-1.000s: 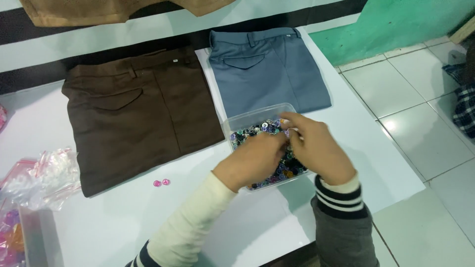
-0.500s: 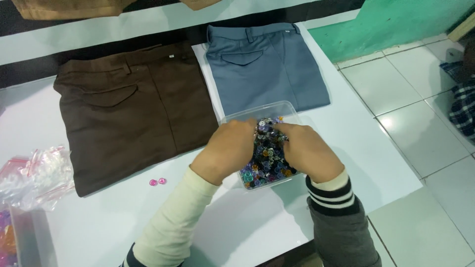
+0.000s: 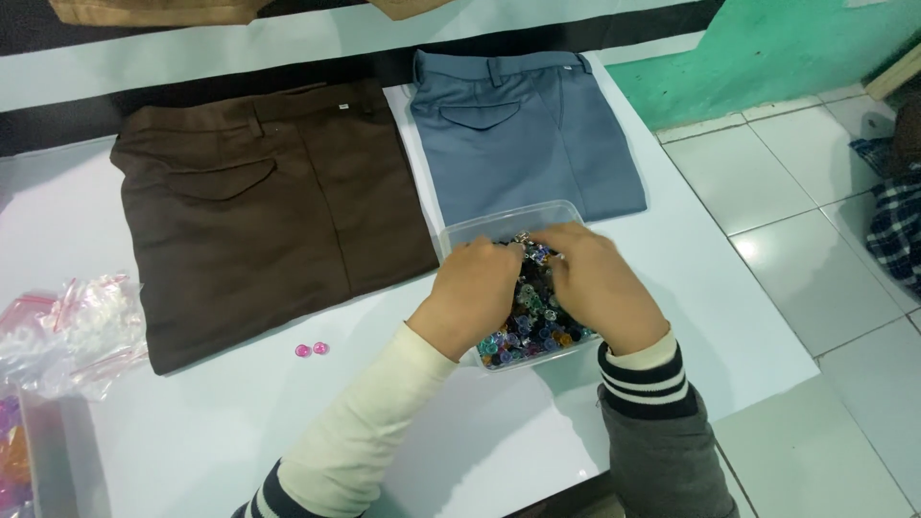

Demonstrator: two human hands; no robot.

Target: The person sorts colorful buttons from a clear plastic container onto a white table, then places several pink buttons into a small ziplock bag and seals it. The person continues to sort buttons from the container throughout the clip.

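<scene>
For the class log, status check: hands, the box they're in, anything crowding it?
Left hand and right hand both in clear box of coloured buttons, fingertips meeting; grip unclear. Blue trousers touch box's far edge. Two pink buttons loose on white table.

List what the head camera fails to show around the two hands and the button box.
- What the fingertips pinch: the left hand and right hand cover it, head view.
- Middle of the clear box: hidden under both hands; only part of the buttons shows.
- Two pink buttons on the table: too small to see holes.
- Plastic bags: cut off by the left edge.
- Tan cloth: cut off by the top edge.
</scene>
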